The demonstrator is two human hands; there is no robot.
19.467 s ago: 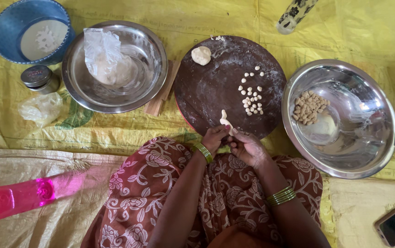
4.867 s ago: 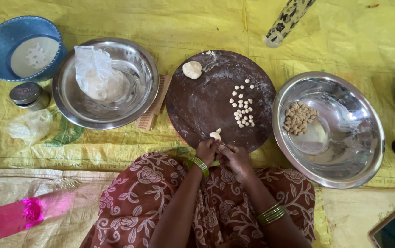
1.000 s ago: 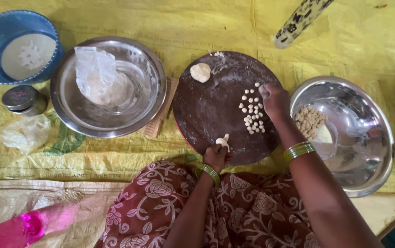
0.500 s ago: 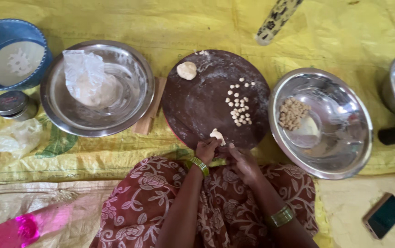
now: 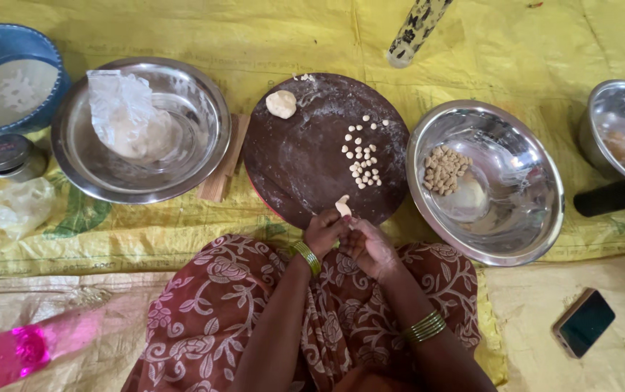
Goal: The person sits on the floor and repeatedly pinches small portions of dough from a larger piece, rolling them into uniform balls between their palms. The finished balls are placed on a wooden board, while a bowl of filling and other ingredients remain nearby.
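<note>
Both hands meet at the near edge of the board point(image 5: 305, 156), above the lap; left hand point(image 5: 325, 232) and right hand point(image 5: 370, 249) touching, a small lump of dough point(image 5: 343, 207) between them. Judgement: to pinch well, keep the lump steady in the left fingers point(image 5: 335, 221), nip a small even bit with the right fingertips point(image 5: 354, 226), match it to the pellets point(image 5: 362, 154) on the board. Left fingers closed on the dough; right fingers drawn together against it, whether gripping or only touching I cannot tell. Farther on the board: pellets in a loose cluster right of centre; a dough ball point(image 5: 281, 104) at the far edge; browner pieces in the right bowl point(image 5: 537, 210); bagged dough in the left bowl point(image 5: 203, 123).
</note>
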